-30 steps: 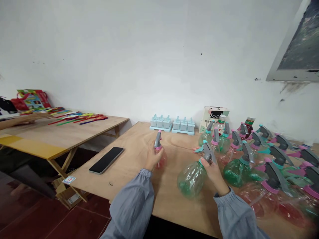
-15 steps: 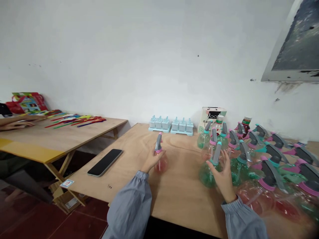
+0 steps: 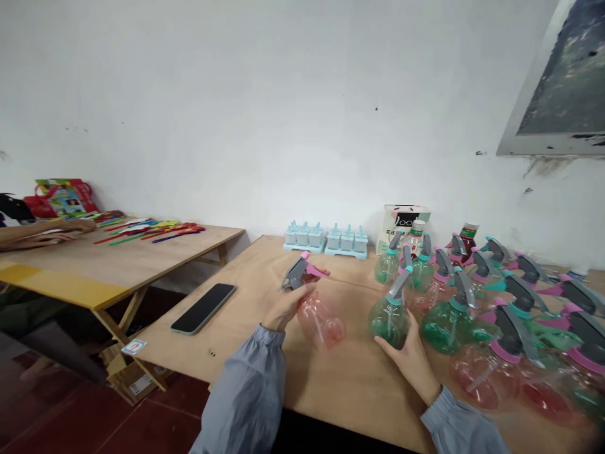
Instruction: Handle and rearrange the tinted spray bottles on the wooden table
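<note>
My left hand (image 3: 282,308) is closed round the neck of a pink spray bottle (image 3: 320,317) with a grey trigger head, which it holds tilted above the plywood table (image 3: 265,353). My right hand (image 3: 407,354) cups the base of a green spray bottle (image 3: 390,317) that stands upright on the table, fingers curved against its lower side. Both sleeves are grey-blue.
Several more green and pink spray bottles (image 3: 501,302) crowd the table's right side. Light-blue ice-pop moulds (image 3: 326,239) and a small carton (image 3: 401,224) stand by the wall. A black phone (image 3: 203,307) lies near the left edge. Another person's arm (image 3: 42,230) rests on a second table (image 3: 94,258) holding coloured sticks.
My left hand has lifted and tilted the pink bottle, which stood upright before. My right hand slid down to the green bottle's base, now upright after being set down.
</note>
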Available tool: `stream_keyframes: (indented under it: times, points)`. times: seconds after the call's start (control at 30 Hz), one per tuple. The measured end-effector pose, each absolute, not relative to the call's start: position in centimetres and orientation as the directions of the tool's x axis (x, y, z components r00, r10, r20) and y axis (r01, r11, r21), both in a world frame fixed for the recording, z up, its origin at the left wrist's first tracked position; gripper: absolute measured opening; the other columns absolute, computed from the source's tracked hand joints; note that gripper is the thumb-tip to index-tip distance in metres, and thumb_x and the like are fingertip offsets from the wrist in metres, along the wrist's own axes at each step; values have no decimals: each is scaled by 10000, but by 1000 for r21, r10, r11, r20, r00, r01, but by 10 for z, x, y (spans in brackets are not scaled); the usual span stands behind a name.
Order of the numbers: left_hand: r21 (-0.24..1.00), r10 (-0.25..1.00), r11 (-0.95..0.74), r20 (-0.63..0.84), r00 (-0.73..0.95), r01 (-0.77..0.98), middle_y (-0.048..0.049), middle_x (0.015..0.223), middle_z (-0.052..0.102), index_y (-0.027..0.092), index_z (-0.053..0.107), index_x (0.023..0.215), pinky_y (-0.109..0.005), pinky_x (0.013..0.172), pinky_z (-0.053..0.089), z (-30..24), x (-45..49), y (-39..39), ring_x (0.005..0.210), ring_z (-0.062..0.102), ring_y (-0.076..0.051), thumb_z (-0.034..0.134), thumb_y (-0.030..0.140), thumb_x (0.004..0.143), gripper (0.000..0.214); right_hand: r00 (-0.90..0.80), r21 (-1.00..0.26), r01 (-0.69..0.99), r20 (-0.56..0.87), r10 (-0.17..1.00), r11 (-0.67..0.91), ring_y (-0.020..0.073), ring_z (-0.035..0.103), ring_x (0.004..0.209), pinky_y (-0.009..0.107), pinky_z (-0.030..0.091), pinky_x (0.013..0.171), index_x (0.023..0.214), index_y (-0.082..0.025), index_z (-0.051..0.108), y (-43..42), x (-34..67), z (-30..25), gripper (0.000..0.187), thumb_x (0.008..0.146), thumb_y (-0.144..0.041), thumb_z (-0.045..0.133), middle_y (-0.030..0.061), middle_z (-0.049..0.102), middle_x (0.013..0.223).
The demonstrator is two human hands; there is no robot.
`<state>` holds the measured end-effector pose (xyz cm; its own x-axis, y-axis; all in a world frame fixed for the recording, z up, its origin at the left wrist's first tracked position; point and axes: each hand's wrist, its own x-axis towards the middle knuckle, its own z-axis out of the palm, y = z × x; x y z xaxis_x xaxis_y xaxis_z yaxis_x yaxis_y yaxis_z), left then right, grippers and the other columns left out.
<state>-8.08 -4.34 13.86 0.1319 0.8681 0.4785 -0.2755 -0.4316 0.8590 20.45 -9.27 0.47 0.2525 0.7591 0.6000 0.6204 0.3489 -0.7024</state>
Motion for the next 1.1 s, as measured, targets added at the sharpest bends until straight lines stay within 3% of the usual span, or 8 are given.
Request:
stream_keyframes:
  times: [0.13,0.3,0.47,0.6,0.8,1.0,1.1]
  points:
    - [836,914,-310,393,100,-453,1,619,585,182,587,638,-267,653,484,140,-71,-47,636,586,-138,687,380,656,222,206,-694,665,524,827,274,371,367,1442,564,347,1154,1532,-96,141,-103,210,-4,1046,788,-653,619,266,344,1547]
    - [899,943,-125,239,231,-419,-58,776,688,176,655,769,-264,680,458,132,-75,-41,804,649,-194,745,475,593,358,114,-532,828,468,876,176,376,349,1459,553,330,1175,1536,-25,172,-120,221,-21,1055,818,-720,509,294,339,1558]
    - [893,947,-150,253,197,-424,3,579,571,183,568,616,-234,569,394,131,-72,-40,575,531,-117,733,439,601,305,30,-340,932,415,909,124,385,366,1447,524,344,1180,1477,64,327,-132,226,-27,1055,833,-766,418,315,351,1545]
    - [888,936,-160,275,218,-431,-30,705,651,178,627,723,-236,622,429,130,-72,-42,673,585,-143,737,475,609,337,-4,-246,963,402,916,113,376,371,1446,531,346,1181,1454,53,406,-138,227,-26,993,864,-745,373,280,368,1548]
    - [868,922,-206,327,207,-452,13,570,559,174,576,617,-210,525,349,134,-71,-45,539,481,-91,746,403,623,285,-20,-195,975,402,916,107,364,385,1442,514,359,1179,1443,48,443,-141,228,-26,978,877,-743,339,255,390,1544]
    - [899,932,-144,264,248,-414,-51,847,702,178,658,810,-221,664,451,135,-76,-49,751,626,-139,781,453,609,362,-33,-187,975,417,908,122,367,403,1431,518,371,1171,1437,29,463,-142,231,-30,953,882,-737,347,250,398,1542]
    - [871,927,-197,315,203,-450,-13,699,649,177,617,713,-198,597,434,137,-73,-49,650,585,-109,796,426,589,330,-46,-184,973,430,902,138,363,395,1437,519,363,1177,1457,15,443,-145,233,-31,924,893,-711,360,238,397,1548]
